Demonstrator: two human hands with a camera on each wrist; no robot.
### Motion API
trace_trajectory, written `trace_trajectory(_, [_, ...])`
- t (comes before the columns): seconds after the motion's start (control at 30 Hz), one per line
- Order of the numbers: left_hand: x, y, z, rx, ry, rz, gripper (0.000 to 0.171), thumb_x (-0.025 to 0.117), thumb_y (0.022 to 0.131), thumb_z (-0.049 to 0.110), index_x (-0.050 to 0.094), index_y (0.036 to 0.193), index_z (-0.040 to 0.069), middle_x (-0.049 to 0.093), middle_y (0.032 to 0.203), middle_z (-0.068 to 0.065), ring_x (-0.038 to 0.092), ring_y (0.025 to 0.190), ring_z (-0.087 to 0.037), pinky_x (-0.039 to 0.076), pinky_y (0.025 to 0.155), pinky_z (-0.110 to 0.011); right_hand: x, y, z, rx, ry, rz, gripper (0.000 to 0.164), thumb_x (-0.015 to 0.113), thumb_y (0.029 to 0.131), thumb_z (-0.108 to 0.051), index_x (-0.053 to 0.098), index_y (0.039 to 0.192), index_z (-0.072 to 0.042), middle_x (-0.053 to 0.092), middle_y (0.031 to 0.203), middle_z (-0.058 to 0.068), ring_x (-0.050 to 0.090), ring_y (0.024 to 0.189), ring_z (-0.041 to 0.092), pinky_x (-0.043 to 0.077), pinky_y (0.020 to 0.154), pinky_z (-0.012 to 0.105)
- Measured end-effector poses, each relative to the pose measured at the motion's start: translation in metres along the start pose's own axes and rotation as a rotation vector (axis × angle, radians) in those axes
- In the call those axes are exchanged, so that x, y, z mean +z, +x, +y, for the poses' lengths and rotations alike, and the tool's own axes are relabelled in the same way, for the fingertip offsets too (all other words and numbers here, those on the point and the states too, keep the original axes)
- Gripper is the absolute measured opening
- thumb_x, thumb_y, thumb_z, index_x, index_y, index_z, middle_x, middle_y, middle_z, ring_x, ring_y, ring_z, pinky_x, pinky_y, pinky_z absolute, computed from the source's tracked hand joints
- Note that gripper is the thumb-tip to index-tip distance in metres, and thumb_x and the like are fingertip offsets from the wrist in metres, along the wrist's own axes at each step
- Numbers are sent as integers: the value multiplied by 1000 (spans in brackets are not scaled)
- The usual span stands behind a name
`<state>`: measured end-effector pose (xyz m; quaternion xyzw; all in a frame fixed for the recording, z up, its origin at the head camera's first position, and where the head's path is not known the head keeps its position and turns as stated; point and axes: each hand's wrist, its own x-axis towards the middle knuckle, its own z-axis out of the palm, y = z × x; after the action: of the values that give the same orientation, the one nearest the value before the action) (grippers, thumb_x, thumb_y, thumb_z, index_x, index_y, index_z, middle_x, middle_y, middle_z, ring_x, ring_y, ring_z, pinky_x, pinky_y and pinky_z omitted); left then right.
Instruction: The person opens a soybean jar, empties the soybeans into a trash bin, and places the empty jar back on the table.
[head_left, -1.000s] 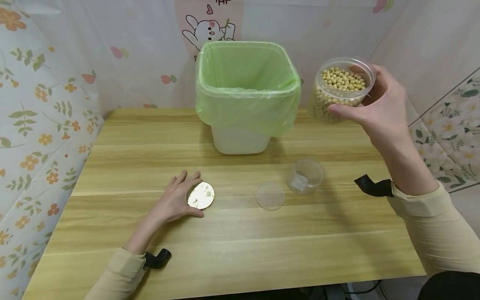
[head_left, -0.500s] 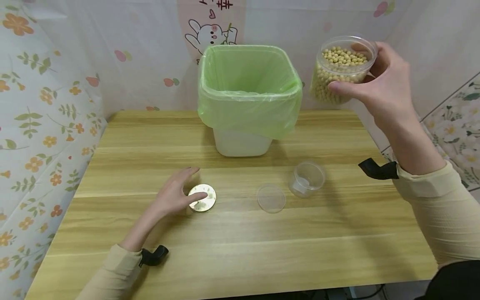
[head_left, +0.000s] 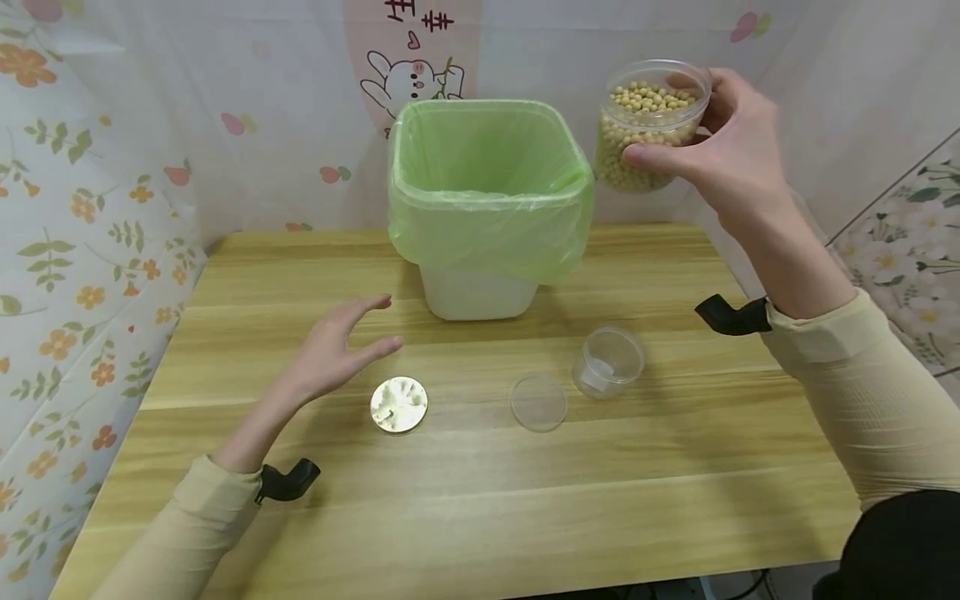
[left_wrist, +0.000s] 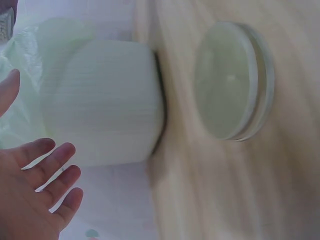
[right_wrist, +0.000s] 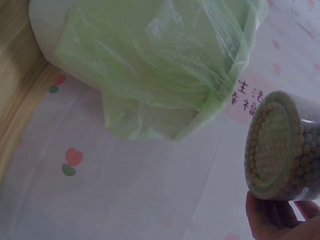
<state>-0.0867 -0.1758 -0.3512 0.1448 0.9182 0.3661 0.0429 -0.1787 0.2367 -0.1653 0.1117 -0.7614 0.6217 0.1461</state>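
High at the right of the head view, my right hand (head_left: 738,154) grips a clear jar of soybeans (head_left: 637,150), its mouth uncovered and the beans reaching near the rim. The right wrist view shows the base of the same jar (right_wrist: 275,145) with fingers around it. My left hand (head_left: 330,354) hovers over the table with thumb and fingers spread and holds nothing. Just below it on the table lies a shiny gold jar lid (head_left: 399,405); the left wrist view shows that lid (left_wrist: 227,82) apart from the hand.
A white bin (head_left: 480,292) lined with a green plastic bag (head_left: 487,229) stands at the back middle of the wooden table (head_left: 450,517). In front of it are a small clear cup (head_left: 609,362) and a flat clear round lid (head_left: 538,403). Printed cloth (head_left: 285,108) hangs behind.
My left hand has let go of the gold lid and risen off it, leaving it on the table. My right hand has raised the jar of beans, which is now slightly nearer the bin.
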Motion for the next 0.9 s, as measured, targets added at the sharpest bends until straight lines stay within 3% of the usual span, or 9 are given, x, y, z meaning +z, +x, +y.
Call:
trace_trajectory(0.37, [-30,23,23,46,10,32,69,62,101,46,41,157,11,50,156,-12,35,152,-37,25,124,-63,13,19,-7,-4,-212,-39,76,93,70,-6,58,137,-12,64,118,-7,60,109,10,52,87,16])
trace_trajectory(0.67, [-57,56,48,114,-51,131,62,55,104,46,47,151,7,57,147,-17,50,139,-34,38,117,-56,26,35,-15,35,-225,-75,76,93,71,-10,57,137,-14,61,119,-6,59,112,11,52,91,20])
trace_trajectory(0.9, [-61,80,58,42,-111,178,64,45,104,59,55,140,7,62,133,-16,58,124,-32,46,106,-53,37,46,-17,6,-246,-102,69,94,71,-13,57,129,-16,63,113,-7,58,108,10,51,91,23])
